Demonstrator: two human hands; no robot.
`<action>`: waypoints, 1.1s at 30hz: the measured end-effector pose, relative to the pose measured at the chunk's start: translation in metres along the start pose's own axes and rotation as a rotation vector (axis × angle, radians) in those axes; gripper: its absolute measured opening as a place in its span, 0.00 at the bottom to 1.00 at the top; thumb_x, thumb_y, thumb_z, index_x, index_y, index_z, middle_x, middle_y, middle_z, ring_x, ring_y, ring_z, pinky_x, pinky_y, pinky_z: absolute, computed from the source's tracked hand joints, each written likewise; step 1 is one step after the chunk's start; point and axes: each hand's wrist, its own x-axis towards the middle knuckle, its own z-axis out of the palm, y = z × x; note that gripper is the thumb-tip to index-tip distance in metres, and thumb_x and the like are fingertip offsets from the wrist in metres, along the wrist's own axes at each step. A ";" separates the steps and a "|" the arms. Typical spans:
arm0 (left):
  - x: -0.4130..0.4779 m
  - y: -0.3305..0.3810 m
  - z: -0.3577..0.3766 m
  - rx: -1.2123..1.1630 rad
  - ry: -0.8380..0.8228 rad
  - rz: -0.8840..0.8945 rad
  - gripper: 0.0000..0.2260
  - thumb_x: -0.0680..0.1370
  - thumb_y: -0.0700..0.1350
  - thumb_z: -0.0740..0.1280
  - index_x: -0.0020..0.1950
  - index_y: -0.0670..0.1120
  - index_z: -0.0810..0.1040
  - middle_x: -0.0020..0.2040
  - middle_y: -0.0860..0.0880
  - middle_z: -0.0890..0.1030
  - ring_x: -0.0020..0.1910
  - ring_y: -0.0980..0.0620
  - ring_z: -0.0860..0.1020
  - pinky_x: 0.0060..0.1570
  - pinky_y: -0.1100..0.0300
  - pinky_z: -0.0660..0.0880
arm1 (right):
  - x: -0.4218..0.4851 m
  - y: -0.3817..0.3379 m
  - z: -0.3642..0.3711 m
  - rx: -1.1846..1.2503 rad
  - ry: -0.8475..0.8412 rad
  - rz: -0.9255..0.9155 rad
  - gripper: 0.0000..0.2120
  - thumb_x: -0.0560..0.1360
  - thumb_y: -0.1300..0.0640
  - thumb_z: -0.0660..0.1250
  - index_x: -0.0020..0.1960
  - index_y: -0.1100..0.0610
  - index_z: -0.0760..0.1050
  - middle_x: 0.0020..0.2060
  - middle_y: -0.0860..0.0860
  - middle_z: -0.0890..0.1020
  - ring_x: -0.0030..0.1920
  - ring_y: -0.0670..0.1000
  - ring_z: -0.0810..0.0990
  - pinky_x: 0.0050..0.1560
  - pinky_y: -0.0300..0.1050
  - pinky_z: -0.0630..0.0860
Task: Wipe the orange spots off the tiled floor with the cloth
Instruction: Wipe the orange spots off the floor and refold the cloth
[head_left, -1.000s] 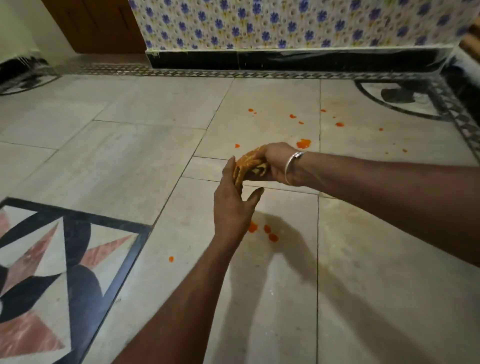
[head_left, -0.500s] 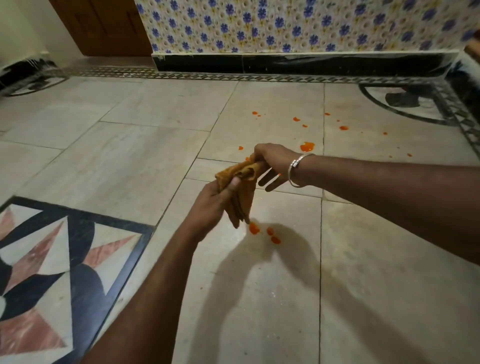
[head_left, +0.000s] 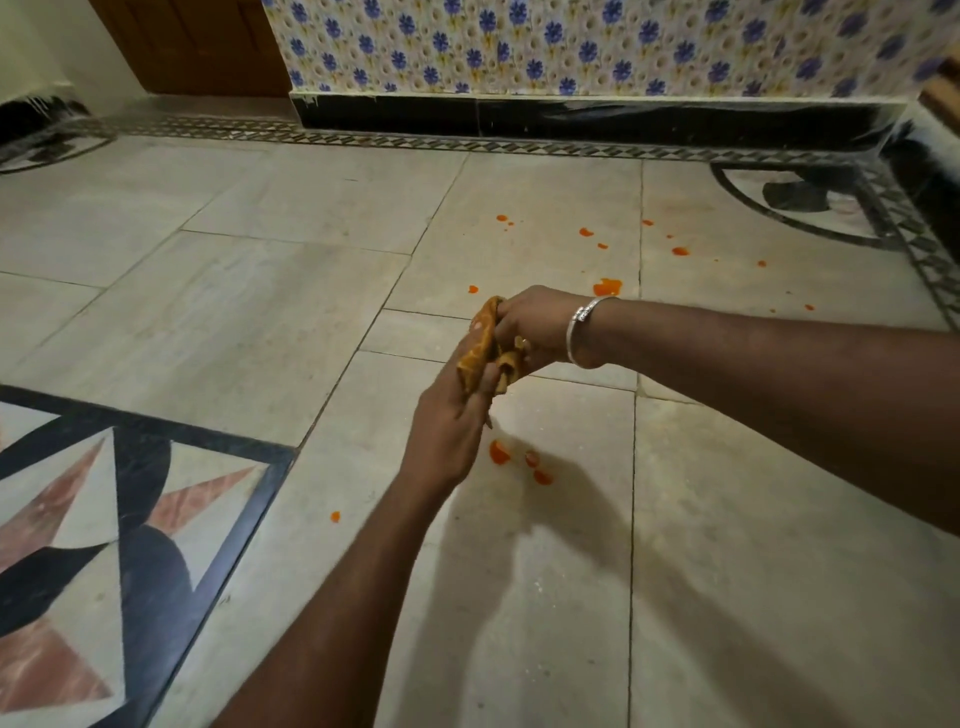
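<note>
Inlaid star panel (head_left: 104, 519), black and pink: 8 o'clock, nearest. Tiled floor (head_left: 727, 597), pale marble. Orange spots (head_left: 500, 452): three below the hands; one small at 7 o'clock of them; a scatter beyond, toward 1 o'clock. Left hand (head_left: 447, 431): raised over the floor, fingers gripping the cloth's lower end. Cloth (head_left: 480, 345): orange, bunched, held off the floor between both hands. Right hand (head_left: 535, 325): clenched on the cloth's upper part; silver bangle (head_left: 582, 325) at wrist. Black skirting (head_left: 571, 117), blue-flowered wall (head_left: 571, 41): 12 o'clock, farthest.
</note>
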 end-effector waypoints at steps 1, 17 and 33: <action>-0.003 0.000 0.004 -0.001 -0.043 0.025 0.24 0.84 0.61 0.62 0.79 0.57 0.69 0.65 0.46 0.82 0.61 0.48 0.82 0.54 0.54 0.80 | -0.001 0.000 0.001 0.041 0.006 0.025 0.08 0.76 0.68 0.63 0.52 0.67 0.79 0.48 0.62 0.84 0.47 0.60 0.87 0.48 0.54 0.85; 0.016 -0.009 0.004 0.082 0.042 0.180 0.24 0.78 0.30 0.63 0.67 0.51 0.82 0.63 0.52 0.83 0.56 0.61 0.80 0.55 0.70 0.76 | -0.001 0.065 -0.045 0.502 -0.210 0.048 0.22 0.76 0.61 0.71 0.68 0.64 0.71 0.61 0.63 0.80 0.55 0.64 0.84 0.54 0.55 0.83; -0.030 -0.064 0.099 0.799 -0.296 0.029 0.30 0.86 0.61 0.43 0.86 0.52 0.44 0.86 0.49 0.41 0.84 0.48 0.38 0.80 0.38 0.39 | 0.007 0.236 -0.012 -1.007 0.044 -0.196 0.34 0.81 0.37 0.40 0.82 0.51 0.41 0.81 0.52 0.40 0.80 0.53 0.37 0.80 0.57 0.41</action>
